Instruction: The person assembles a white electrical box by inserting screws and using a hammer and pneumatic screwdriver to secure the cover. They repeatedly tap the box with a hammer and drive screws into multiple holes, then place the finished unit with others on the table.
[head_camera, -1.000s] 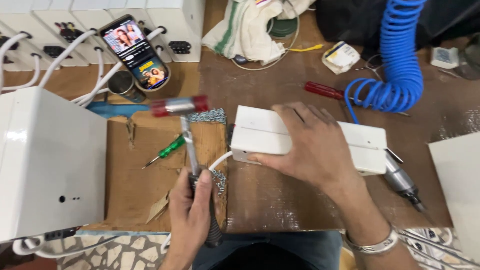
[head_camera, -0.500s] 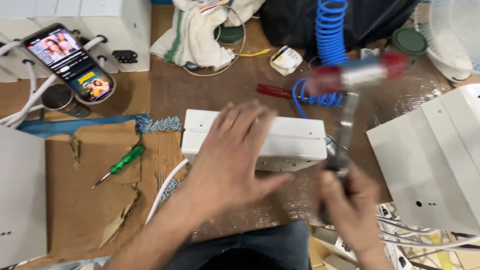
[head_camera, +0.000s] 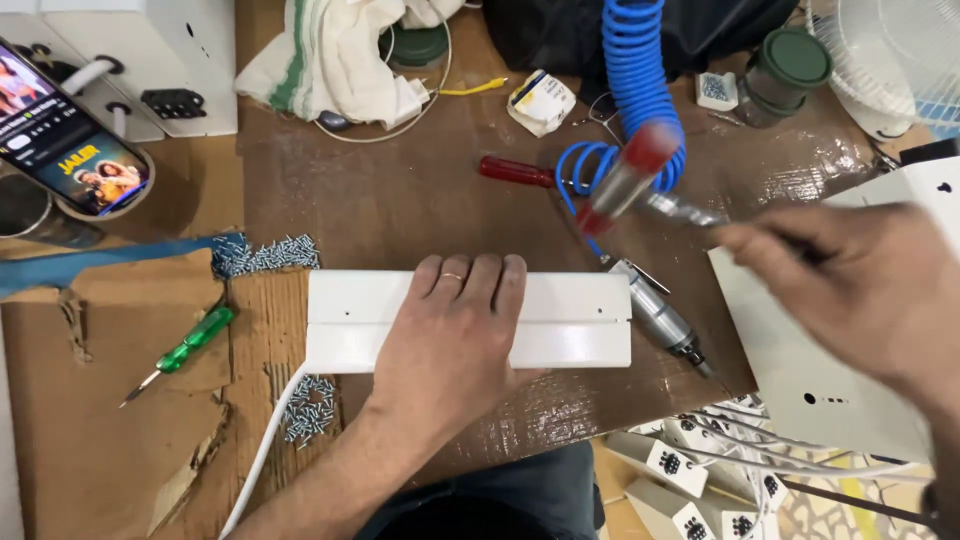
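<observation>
Head view: the left hand (head_camera: 455, 335) lies flat, fingers spread, on the white box (head_camera: 560, 325), whose long axis runs left to right; the right hand (head_camera: 850, 275) is closed round a hammer (head_camera: 640, 185), blurred, its red head just above the box's right end, nearer that hand.

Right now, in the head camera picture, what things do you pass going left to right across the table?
Green-handled screwdriver → pile of small silver screws → left hand pressing the long white plastic box → red-headed hammer → right hand gripping its handle.
</observation>
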